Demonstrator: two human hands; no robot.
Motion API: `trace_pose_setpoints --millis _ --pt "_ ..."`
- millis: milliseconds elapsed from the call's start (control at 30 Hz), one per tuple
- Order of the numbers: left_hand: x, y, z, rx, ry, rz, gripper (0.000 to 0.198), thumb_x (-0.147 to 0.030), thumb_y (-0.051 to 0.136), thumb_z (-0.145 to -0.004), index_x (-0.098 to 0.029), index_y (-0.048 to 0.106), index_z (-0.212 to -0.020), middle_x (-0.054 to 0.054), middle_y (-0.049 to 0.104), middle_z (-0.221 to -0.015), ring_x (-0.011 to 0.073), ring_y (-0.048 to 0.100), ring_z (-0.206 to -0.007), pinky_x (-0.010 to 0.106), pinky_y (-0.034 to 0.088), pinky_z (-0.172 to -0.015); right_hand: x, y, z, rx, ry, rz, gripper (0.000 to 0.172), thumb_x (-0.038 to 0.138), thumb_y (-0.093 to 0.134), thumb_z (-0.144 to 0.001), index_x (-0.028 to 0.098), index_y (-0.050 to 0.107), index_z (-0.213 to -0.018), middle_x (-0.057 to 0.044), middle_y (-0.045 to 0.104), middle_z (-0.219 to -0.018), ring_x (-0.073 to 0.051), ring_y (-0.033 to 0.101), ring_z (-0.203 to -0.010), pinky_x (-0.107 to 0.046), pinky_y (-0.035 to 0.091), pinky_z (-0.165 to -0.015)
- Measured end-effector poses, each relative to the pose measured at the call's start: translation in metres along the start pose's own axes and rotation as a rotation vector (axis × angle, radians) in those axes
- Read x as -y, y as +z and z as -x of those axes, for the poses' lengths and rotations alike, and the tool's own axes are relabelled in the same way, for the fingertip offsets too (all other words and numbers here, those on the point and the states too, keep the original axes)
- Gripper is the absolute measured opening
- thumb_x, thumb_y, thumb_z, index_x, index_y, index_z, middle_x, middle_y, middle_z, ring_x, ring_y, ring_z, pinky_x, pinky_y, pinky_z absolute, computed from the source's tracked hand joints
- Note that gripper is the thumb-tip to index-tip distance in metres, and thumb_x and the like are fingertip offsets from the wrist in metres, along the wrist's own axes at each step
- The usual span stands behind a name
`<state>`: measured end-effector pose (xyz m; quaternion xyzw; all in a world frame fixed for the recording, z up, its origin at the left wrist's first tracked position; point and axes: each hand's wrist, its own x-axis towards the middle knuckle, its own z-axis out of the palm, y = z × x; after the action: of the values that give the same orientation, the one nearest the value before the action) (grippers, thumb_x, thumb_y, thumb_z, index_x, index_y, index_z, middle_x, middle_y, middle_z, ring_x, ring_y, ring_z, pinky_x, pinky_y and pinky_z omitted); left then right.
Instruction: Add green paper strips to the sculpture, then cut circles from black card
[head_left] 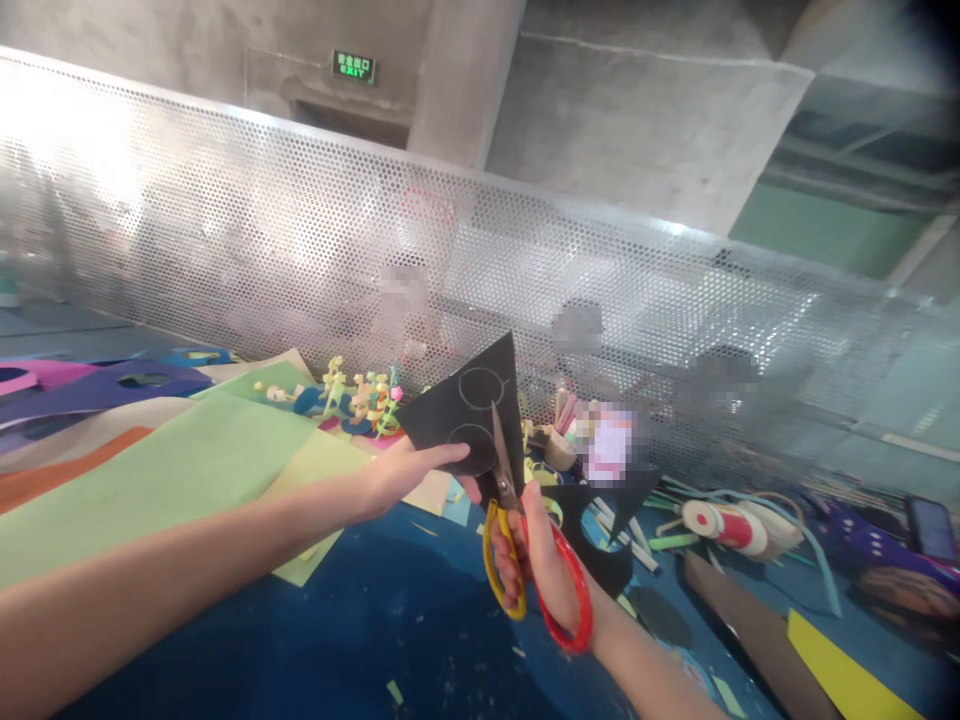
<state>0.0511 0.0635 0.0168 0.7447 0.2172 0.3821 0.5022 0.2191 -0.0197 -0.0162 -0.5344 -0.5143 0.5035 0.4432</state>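
Observation:
A piece of black paper (431, 412) with two circles drawn on it is held up above the table by my left hand (420, 470), whose thumb lies across its front near the lower circle. My right hand (544, 560) is closed round scissors (505, 487) with one red and one yellow handle. The blades point up at the paper, between the circles' right side and its right edge. How far they have cut in cannot be made out. Part of the left fingers is hidden behind the paper.
Coloured paper sheets (157, 470) cover the left of the blue table (315, 650). Small paper figures (360, 395) stand behind. Cut black paper (581, 510), a white bottle (731, 528), a yellow sheet (844, 665) and a phone (931, 528) lie right. A perforated metal screen (300, 230) rises behind, people beyond it.

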Motion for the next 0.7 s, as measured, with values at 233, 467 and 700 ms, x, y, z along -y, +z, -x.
trace_pose_setpoints --millis 233,467,700 --pt "-0.001 -0.011 -0.004 0.067 -0.040 0.016 0.038 -0.034 0.044 -0.086 -0.015 0.069 -0.064 0.006 0.071 -0.073 0.0207 0.063 -0.084 0.031 0.042 -0.089 0.002 -0.003 0.002 0.014 -0.003 0.034 0.064 0.076 0.019 -0.077 0.020 0.038 -0.055 0.006 0.035 -0.041 -0.007 0.036 -0.032 -0.020 0.036 -0.037" --pt "-0.003 -0.024 -0.005 0.200 0.006 -0.030 0.040 -0.032 0.042 -0.089 -0.014 0.069 -0.065 0.006 0.071 -0.076 0.0199 0.063 -0.087 0.030 0.039 -0.091 -0.005 -0.007 -0.002 0.024 -0.002 0.072 0.062 0.075 0.019 -0.079 0.020 0.037 -0.056 0.006 0.035 -0.042 -0.007 0.036 -0.032 -0.019 0.036 -0.035" --pt "-0.003 -0.028 -0.007 0.247 0.004 -0.002 0.038 -0.032 0.043 -0.089 -0.015 0.069 -0.066 0.006 0.070 -0.076 0.0192 0.063 -0.083 0.029 0.041 -0.088 -0.003 -0.001 0.000 -0.021 0.002 0.091 0.064 0.076 0.018 -0.078 0.020 0.035 -0.053 0.007 0.031 -0.037 -0.006 0.033 -0.028 -0.018 0.032 -0.031"
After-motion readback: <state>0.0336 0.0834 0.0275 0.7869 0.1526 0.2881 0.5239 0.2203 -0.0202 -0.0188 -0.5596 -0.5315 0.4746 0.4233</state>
